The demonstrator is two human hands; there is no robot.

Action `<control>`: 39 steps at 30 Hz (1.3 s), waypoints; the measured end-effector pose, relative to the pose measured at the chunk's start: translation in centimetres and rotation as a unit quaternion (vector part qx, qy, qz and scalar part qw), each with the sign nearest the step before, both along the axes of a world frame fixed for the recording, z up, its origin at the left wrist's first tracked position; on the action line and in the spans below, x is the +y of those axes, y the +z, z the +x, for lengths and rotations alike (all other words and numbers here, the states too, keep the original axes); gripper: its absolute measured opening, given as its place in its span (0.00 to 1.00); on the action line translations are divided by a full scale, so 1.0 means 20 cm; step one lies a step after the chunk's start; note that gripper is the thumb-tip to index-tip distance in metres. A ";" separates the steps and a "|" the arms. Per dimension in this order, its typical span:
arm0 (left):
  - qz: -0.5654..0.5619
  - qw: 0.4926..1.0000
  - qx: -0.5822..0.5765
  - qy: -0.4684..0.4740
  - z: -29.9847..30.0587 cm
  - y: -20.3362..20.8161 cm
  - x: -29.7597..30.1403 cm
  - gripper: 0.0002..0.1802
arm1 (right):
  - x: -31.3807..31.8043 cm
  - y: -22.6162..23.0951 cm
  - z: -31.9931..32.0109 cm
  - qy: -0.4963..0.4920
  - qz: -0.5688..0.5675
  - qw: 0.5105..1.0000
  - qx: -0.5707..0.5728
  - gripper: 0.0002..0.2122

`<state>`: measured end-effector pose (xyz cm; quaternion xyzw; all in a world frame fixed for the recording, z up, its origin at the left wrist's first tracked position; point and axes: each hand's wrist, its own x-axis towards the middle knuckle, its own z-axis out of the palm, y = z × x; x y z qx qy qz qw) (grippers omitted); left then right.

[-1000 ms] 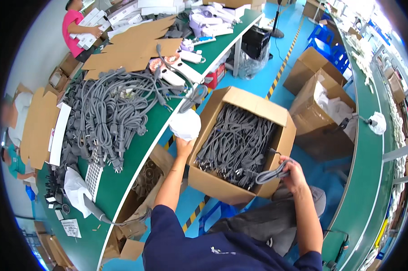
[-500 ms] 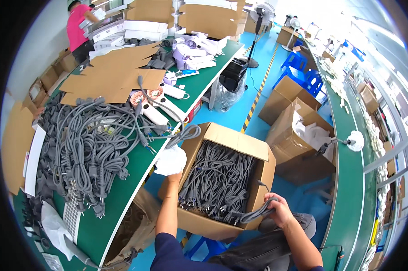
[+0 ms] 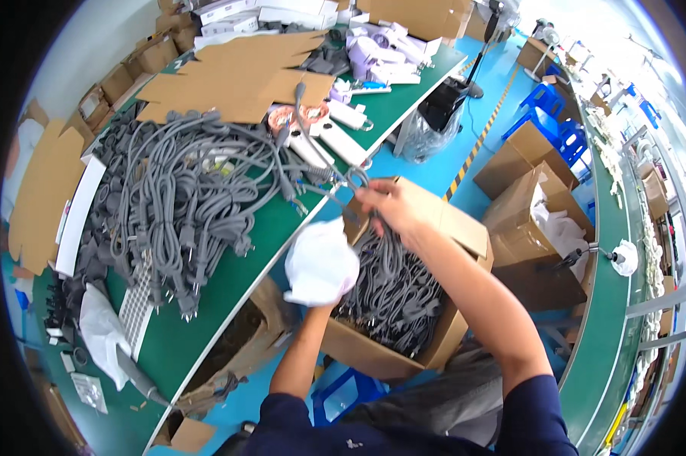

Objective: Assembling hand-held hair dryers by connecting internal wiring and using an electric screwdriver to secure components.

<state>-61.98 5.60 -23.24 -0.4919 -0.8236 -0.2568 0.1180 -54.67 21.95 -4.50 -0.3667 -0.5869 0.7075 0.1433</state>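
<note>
The right hand has its fingers clamped on 1 gray power-cord bundle, its long axis running downward from them. Near, below-left of these fingers, the left hand grips 1 white-wrapped article, fingers mostly hidden.

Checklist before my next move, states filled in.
1. Right hand closed on a grey cord: ok.
2. White bundle held up at the left hand: ok.
3. Left finger grip: cannot tell, the bundle hides most of it.
4. Box open, cords inside visible: ok.
5. Space above the box unobstructed: not ok, the right forearm crosses over it.
6. Held cord separate from the cord pile: cannot tell, strands overlap near the table edge.
</note>
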 end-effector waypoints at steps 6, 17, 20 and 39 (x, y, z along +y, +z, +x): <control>0.313 0.870 -0.375 -0.072 0.08 -0.04 -0.11 0.17 | 0.07 -0.09 -0.11 0.068 0.201 0.970 -0.119 0.14; 0.073 0.995 0.043 0.050 -0.17 0.91 -0.69 0.31 | -0.19 0.46 -0.21 0.041 -0.008 0.994 0.097 0.12; 0.174 0.910 0.341 0.161 -0.38 1.51 -0.56 0.37 | -0.21 0.66 -0.55 0.058 -0.026 0.979 0.192 0.10; 0.392 0.914 -0.031 0.103 -0.43 1.85 -0.54 0.14 | -0.46 0.78 0.96 -0.051 0.205 0.970 0.124 0.25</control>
